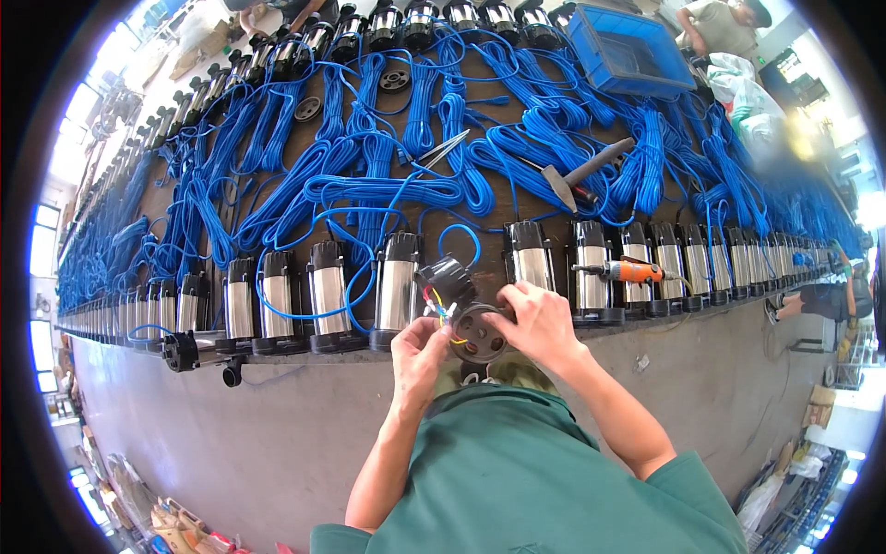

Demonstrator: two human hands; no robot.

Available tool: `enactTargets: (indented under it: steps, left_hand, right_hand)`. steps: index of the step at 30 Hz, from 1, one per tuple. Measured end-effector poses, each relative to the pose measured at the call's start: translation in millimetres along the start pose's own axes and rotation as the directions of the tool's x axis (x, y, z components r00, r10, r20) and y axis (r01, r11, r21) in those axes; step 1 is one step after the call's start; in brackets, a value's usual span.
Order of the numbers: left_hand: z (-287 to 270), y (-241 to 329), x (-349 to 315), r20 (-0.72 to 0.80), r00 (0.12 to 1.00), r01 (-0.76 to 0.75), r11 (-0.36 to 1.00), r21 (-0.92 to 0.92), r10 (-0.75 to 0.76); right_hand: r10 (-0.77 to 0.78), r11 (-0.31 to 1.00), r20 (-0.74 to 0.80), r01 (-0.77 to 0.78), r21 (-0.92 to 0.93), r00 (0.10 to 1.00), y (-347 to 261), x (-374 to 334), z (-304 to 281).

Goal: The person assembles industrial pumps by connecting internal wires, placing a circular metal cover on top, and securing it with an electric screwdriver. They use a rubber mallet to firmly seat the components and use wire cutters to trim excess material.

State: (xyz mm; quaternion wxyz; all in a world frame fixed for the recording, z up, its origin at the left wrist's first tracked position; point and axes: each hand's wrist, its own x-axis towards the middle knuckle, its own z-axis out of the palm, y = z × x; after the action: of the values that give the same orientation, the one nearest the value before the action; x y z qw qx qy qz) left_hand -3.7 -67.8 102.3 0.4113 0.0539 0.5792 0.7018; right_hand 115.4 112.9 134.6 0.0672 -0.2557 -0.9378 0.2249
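Observation:
At the near edge of the bench, a pump with its round end [480, 334] facing me stands between my two hands. Coloured wires, yellow among them, come out near a tilted black cap [447, 279] just above it. My left hand [420, 355] is closed, thumb and fingers pinching the wires [443, 314] left of the round end. My right hand [543, 323] grips the upper right rim of the round end. From the black cap a blue cable [464, 233] loops upward. The pinched wire tips are partly hidden by my fingers.
Silver-and-black pumps [399, 282] line the near edge on both sides. Bundled blue cables [383, 191] cover the bench. A hammer [586, 174], an orange power tool [632, 270] and a blue crate [628, 51] lie beyond. Another person [724, 28] is at the far right.

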Motion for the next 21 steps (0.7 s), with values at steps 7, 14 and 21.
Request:
enactTargets:
  steps: [7,14,21]
  left_hand:
    - [8.0,-7.9,-16.1,-0.085,0.995,-0.065,0.992,-0.111,0.056]
    - [-5.6,-20.9,-7.9,-0.15,0.988,-0.011,0.94,-0.341,-0.043]
    - [-4.7,-30.6,-4.6,-0.186,0.974,0.043,0.916,-0.399,-0.126]
  right_hand:
    - [-0.232,0.959,-0.078,0.241,0.147,0.97,15.1,2.4,22.0]
    - [-0.255,0.946,-0.106,0.271,0.179,0.961,18.1,3.7,24.8]
    - [-0.179,0.948,-0.04,0.183,0.259,0.983,25.1,6.2,23.1]
